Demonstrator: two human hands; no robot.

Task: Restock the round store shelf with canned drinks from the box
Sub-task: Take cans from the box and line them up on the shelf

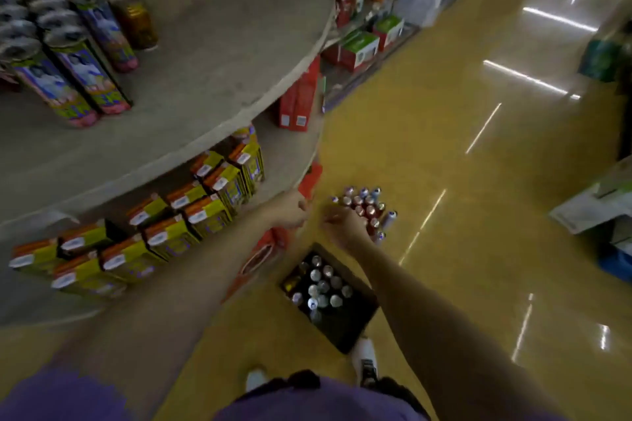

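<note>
A dark open box [355, 321] stands on the floor by my feet with several silver-topped cans [323, 285] in it. Just beyond it, several red and silver cans [367, 207] stand in a loose cluster on the floor. Both my arms reach down in front of the box. My left hand [290, 210] hangs loosely curled by the lower shelf edge and holds nothing I can see. My right hand [343, 225] hovers at the near-left side of the floor cluster, fingers relaxed, empty as far as the blur shows. The round shelf's top tier [212, 79] carries tall printed cans [85, 68] at its left and one amber can [135, 22].
The round shelf's lower tier holds yellow-and-orange cartons [178, 215] and red boxes [301, 96]. More red cartons [263, 256] stand at floor level beside the box. A long aisle shelf [372, 37] runs at the back. Glossy yellow floor [461, 181] stretches right, with goods [595, 208] at the far right.
</note>
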